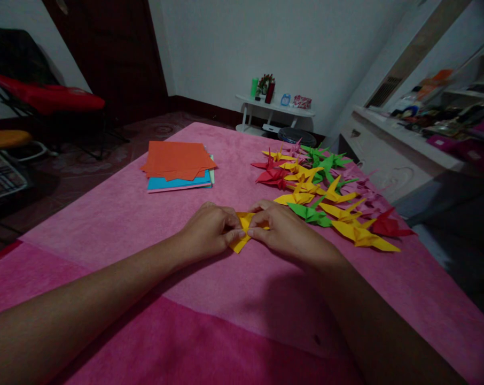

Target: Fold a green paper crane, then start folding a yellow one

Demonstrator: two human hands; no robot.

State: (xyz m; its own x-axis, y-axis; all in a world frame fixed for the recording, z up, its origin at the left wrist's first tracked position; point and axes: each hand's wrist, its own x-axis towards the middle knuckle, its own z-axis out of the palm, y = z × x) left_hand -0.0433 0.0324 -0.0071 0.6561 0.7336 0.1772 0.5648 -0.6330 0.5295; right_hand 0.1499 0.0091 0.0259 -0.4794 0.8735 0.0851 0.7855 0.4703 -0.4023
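Between my two hands, low over the pink cloth, is a folded piece of yellow origami paper (239, 245). My left hand (212, 229) pinches its left side, thumb near the middle fold. From the other side my right hand (280, 227) grips the paper, its thumb almost meeting the left one. Part of the paper is covered by my fingers, so its full shape is hidden. Just right of my right hand lie folded paper cranes, among them a green crane (311, 214) and a yellow crane (362, 236).
A stack of square paper (180, 159), orange over blue, lies at the table's back left. Several more cranes in red, yellow, green and pink cover the right side of the pink cloth (221, 299). Beyond stand a small white table (278, 106) and a red chair (61, 100).
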